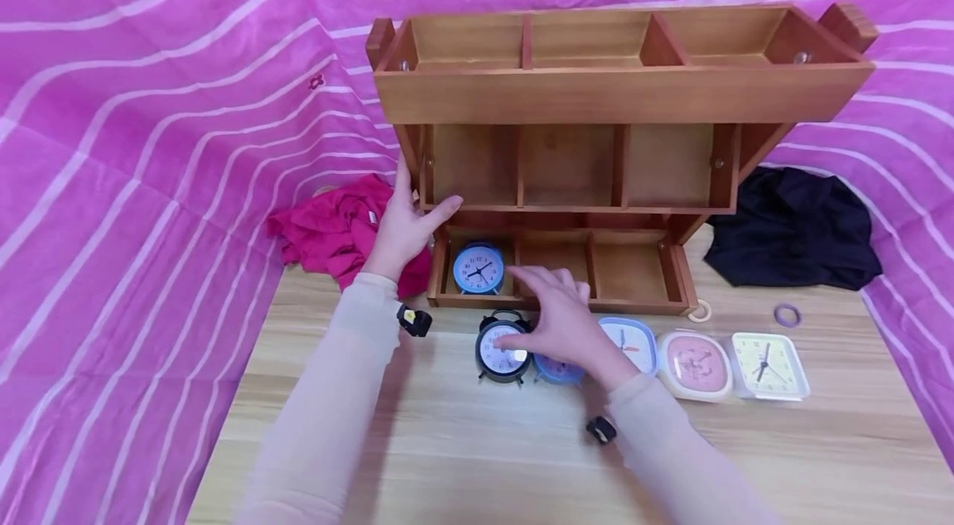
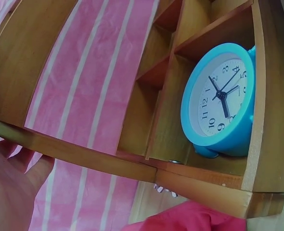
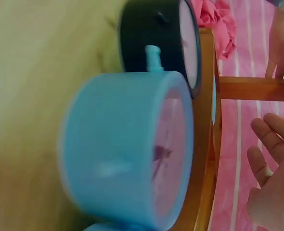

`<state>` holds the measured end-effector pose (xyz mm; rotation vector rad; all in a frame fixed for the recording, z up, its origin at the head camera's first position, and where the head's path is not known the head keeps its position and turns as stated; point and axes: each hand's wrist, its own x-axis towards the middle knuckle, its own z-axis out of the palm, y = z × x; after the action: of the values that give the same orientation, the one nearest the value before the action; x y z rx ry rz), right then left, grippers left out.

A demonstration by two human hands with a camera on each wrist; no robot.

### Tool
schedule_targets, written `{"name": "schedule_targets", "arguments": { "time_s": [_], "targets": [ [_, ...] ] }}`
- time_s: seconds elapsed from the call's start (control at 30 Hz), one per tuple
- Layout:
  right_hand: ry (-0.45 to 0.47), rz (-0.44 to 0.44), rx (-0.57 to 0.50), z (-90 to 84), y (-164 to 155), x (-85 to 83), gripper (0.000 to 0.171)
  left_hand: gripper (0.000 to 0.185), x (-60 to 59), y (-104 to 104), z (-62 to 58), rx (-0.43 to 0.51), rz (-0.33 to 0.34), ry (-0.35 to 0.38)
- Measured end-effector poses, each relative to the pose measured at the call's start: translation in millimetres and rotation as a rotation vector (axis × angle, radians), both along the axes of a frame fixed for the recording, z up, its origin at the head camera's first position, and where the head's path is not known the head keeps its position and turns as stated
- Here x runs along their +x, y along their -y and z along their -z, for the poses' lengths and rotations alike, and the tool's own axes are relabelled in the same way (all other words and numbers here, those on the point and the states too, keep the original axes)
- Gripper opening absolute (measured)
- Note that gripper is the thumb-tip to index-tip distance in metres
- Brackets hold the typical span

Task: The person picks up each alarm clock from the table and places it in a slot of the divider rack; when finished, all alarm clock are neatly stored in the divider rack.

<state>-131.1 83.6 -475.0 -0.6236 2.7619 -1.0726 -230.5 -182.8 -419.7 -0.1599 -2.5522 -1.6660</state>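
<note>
A three-tier wooden shelf [image 1: 619,94] stands on the table. My left hand [image 1: 406,228] rests against its left side panel, fingers straight up the panel and thumb on the middle tier's front lip; its palm [image 2: 7,192] shows under that lip. A round blue clock [image 1: 478,268] [image 2: 221,98] stands in the bottom-left compartment. My right hand [image 1: 555,314] [image 3: 272,183] hovers with fingers spread, holding nothing, over a black twin-bell clock [image 1: 499,353] [image 3: 156,38] and a small blue clock [image 1: 557,372] [image 3: 127,144] on the table in front of the shelf.
A blue-rimmed square clock [image 1: 635,343], a pink one [image 1: 695,363] and a pale yellow one [image 1: 770,365] lie in a row to the right. Red cloth [image 1: 335,231] lies left of the shelf, black cloth [image 1: 793,231] right. A purple ring [image 1: 787,315] is nearby. Pink striped fabric surrounds the table.
</note>
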Motion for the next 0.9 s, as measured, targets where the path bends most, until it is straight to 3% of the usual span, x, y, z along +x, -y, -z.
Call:
{"name": "schedule_targets", "arguments": {
  "time_s": [0.17, 0.33, 0.53, 0.9],
  "targets": [
    [-0.012, 0.005, 0.050, 10.9, -5, 20.9, 0.101, 0.107, 1.9, -1, 0.8, 0.037, -0.013, 0.030],
    [-0.007, 0.027, 0.138, 27.0, 1, 31.7, 0.106, 0.107, -0.3, -2, 1.5, 0.052, -0.010, 0.022],
    [-0.029, 0.032, 0.251, 35.2, 4, 37.3, 0.111, 0.107, -1.5, -4, 4.4, 0.055, -0.006, 0.007],
    [-0.056, 0.032, 0.295, 40.7, 11, 37.9, 0.106, 0.111, 0.1, -3, 4.2, 0.099, 0.000, 0.029]
  ]
}}
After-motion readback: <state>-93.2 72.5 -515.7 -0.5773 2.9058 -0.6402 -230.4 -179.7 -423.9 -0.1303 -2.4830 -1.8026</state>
